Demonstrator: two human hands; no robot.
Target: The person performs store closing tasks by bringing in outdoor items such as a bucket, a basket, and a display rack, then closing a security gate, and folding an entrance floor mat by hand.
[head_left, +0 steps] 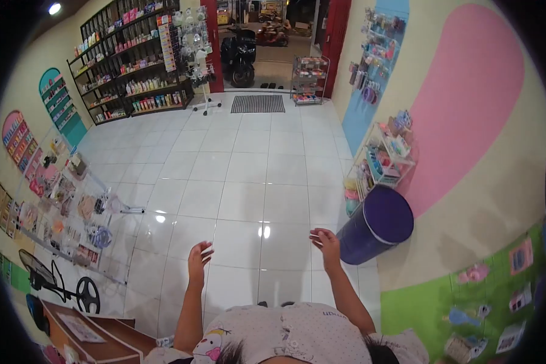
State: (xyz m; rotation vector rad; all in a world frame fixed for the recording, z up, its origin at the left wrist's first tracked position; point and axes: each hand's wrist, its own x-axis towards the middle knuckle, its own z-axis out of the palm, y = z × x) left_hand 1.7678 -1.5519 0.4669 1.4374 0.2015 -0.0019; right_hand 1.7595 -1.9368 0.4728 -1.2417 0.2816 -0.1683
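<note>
Both forearms are raised in front of the body, with the hands well apart over the white tiled floor (242,200). At centre left, my left hand (199,258) has its fingers loosely bent and apart, and nothing is in it. My right hand (326,244) is at centre right, its fingers also slightly curled and spread, holding nothing. Neither hand touches an object. The nearest thing to my right hand is a dark purple lidded drum (376,224) standing against the right wall.
A white rack (385,161) of goods stands behind the drum. Display racks (73,206) and a fan (60,285) are at the left, a wooden desk (91,330) below. Dark shelves (127,60), a doormat (258,104) and a parked scooter (241,57) are at the far end.
</note>
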